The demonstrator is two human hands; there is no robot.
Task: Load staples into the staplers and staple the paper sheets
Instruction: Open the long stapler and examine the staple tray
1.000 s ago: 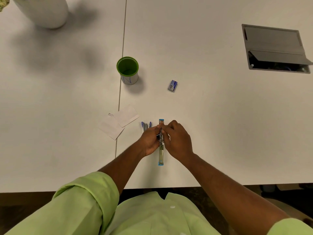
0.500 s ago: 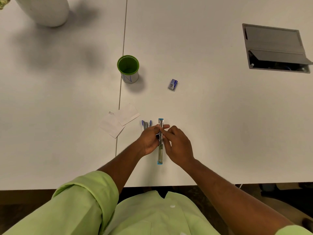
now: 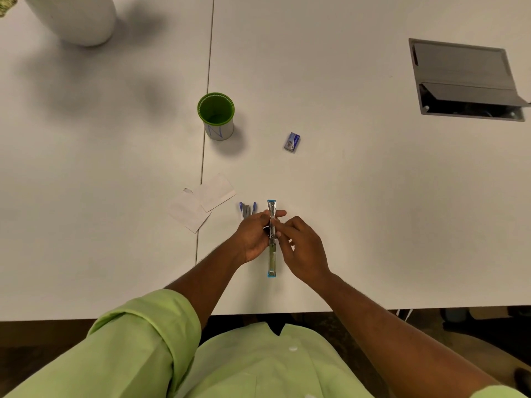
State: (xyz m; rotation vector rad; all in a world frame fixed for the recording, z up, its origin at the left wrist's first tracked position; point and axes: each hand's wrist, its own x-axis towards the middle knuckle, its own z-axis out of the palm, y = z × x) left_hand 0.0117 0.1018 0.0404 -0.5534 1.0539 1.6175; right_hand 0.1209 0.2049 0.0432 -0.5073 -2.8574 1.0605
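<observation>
I look down at a white tabletop (image 3: 359, 211). An opened stapler (image 3: 271, 254), lying flat in one long strip, runs straight away from me between my two hands. My left hand (image 3: 254, 235) curls round its middle from the left, one finger reaching across the metal channel. My right hand (image 3: 301, 248) sits just right of it, its fingers (image 3: 283, 225) pinching at the channel; whether they hold a strip of staples is too small to tell.

Compared with a second ago, my right hand has slid back toward me, so more of the stapler's far end shows beyond the fingertips, and the left forefinger now lies across the channel. I judge this as staples being seated in the track, with the stapler yet to be closed.

Just left of my left fingers lies a second stapler (image 3: 247, 209) with blue tips. Further left are two paper sheets (image 3: 201, 202), overlapping, not yet stapled. Beyond the fingers, well apart, sits a small staple box (image 3: 292, 142), and left of that a green cup (image 3: 216, 114).
</observation>
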